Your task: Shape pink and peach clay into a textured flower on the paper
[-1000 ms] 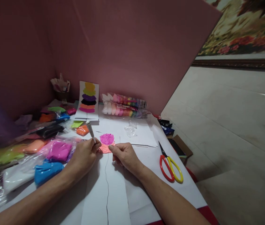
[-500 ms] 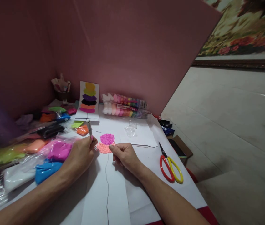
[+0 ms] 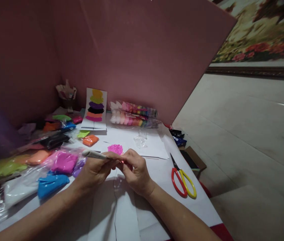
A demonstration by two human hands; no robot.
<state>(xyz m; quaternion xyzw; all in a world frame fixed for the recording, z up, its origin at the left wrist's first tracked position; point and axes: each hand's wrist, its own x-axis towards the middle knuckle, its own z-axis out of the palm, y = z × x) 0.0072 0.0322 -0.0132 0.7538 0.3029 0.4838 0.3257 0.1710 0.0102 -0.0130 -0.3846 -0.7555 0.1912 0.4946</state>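
Note:
My left hand (image 3: pixel 95 174) is closed around a pale marker-like pen (image 3: pixel 93 154), which lies tilted with its blunt end to the left. My right hand (image 3: pixel 138 172) is pinched at the pen's other end, its fingertips meeting those of my left hand; what they hold is hidden. Just beyond the hands, a ridged magenta clay patch (image 3: pixel 115 148) shows on a long white paper strip (image 3: pixel 104 214). The peach clay below that patch is mostly covered by my fingers. A thin dark wavy line runs down the strip.
Bagged clay, such as magenta (image 3: pixel 63 162) and blue (image 3: pixel 52 184), crowds the left. A card with coloured clay bands (image 3: pixel 96 105) leans at the back beside a clay multipack (image 3: pixel 133 115). Red-and-yellow-handled scissors (image 3: pixel 183 182) lie right, near the table edge.
My left hand has moved right to meet my right hand over the peach clay. The pen has tipped from upright to nearly level.

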